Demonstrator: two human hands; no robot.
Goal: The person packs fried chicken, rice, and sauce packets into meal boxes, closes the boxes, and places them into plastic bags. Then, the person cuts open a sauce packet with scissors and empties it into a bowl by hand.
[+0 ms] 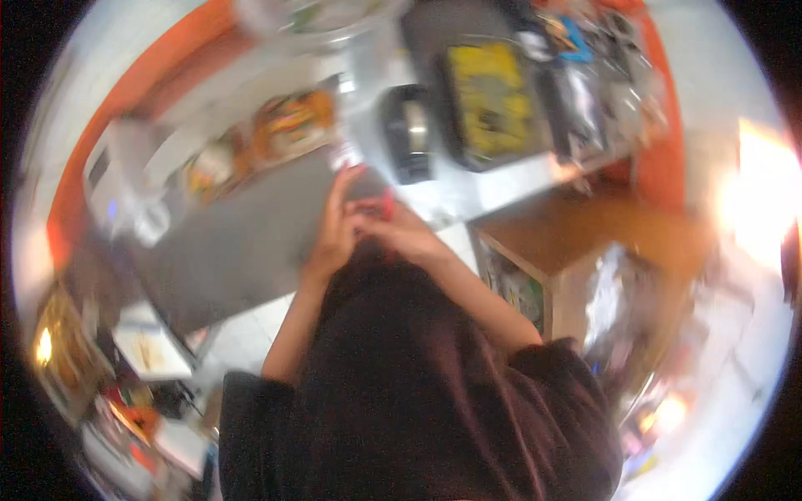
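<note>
Both my hands meet in front of my dark shirt, at the near edge of a grey countertop point(238, 232). My left hand point(338, 232) has its fingers pointing away from me, with red at the fingertips. My right hand point(401, 228) reaches across to it, and a small red item point(385, 203) shows at its fingers. Blur hides what the item is and which hand holds it. Beyond the hands lies a black object with a shiny middle point(413, 131), which I cannot make out. To its right is a dark tray with yellow contents point(492, 100).
Orange containers of food point(294, 125) stand along the counter's back left, near a whitish appliance or container point(135, 188). Plastic-wrapped items and utensils point(589, 94) crowd the back right. A brown wooden cabinet point(583, 232) stands to my right. A white board point(152, 351) is at lower left.
</note>
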